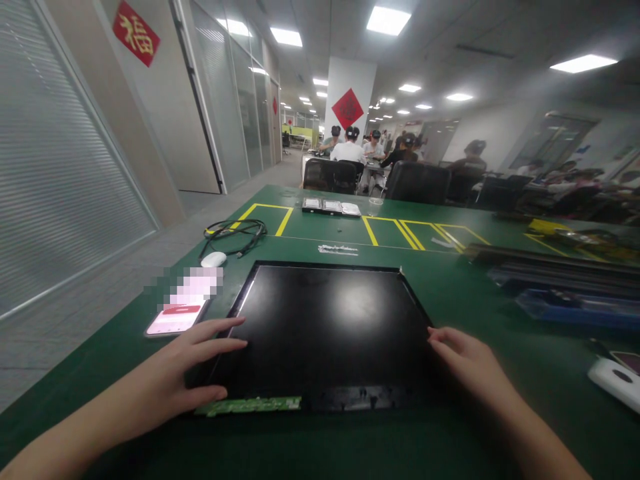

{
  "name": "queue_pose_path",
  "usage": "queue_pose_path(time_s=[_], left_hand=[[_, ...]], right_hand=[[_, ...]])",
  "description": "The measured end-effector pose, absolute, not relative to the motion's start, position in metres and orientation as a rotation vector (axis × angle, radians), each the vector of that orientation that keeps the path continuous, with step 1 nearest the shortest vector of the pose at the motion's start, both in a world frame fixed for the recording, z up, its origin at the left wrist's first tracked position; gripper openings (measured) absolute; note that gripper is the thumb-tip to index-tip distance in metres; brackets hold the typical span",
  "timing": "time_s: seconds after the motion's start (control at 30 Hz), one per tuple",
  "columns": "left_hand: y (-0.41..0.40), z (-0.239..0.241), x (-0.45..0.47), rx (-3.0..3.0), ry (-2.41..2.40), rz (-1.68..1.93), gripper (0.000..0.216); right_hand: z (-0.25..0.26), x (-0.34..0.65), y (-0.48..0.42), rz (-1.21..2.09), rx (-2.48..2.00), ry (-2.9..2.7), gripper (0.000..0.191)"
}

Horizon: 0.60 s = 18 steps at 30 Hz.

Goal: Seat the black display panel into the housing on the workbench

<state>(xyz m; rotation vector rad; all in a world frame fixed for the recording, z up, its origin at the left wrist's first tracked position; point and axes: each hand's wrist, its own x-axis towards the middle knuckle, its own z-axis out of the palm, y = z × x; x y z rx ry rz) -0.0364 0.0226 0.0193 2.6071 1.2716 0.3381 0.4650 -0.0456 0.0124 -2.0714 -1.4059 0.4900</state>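
Observation:
A black display panel (310, 327) in a dark frame lies flat on the green table, its glossy face reflecting light. Along its near edge, on the left, runs a narrow green circuit board (260, 404). My left hand (193, 363) is open over the panel's left edge, fingers spread, the thumb close to the circuit board's left end. At the right edge, my right hand (467, 357) has its thumb and fingertips pinched together on the frame. What lies under the right fingertips is partly hidden.
Left of the panel are a lit phone (175, 321), a white mouse (214, 259) and a coiled black cable (235, 230). Hard drives (331, 207) sit at the back. To the right lie long dark strips (540, 263), a blue plastic-wrapped item (575, 308) and a white device (617, 380).

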Motion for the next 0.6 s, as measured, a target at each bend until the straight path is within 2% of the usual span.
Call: queue_pose_path(time_s=[0.6], left_hand=[[0.034, 0.005, -0.043, 2.593, 1.187, 0.355, 0.056]], right_hand=[[0.008, 0.467, -0.046, 0.506, -2.039, -1.420, 0.022]])
